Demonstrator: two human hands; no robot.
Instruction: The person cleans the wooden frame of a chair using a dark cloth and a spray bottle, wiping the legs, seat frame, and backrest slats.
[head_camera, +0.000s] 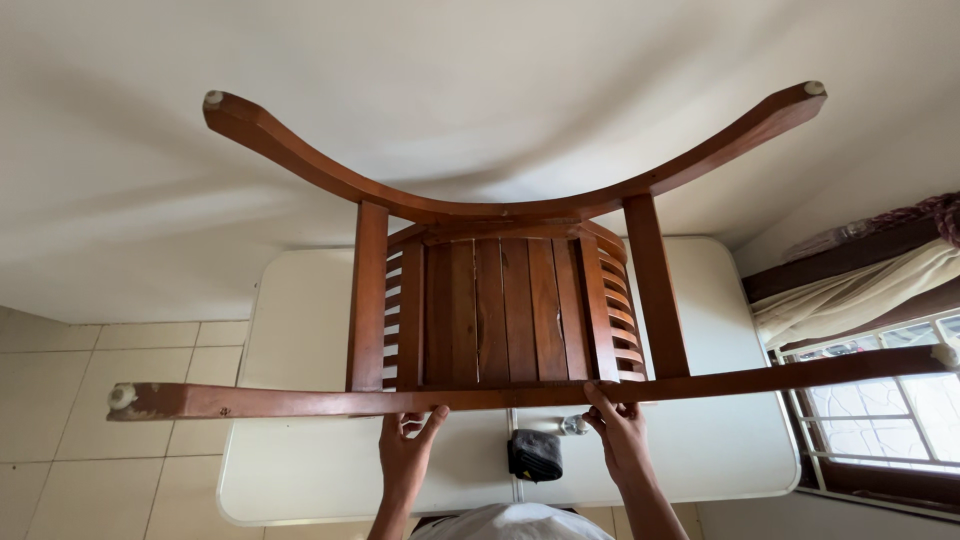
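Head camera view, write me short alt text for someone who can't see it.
Two bare hands, left hand and right hand, grip the near rail of an upturned reddish-brown slatted wooden chair, its curved legs spreading outward. Beyond it are a white rectangular table, a small black pouch, cream tiles and a curtained window.

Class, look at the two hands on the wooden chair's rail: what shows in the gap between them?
In the head view, between the left hand and right hand on the chair, a small dark pouch lies against the white table.
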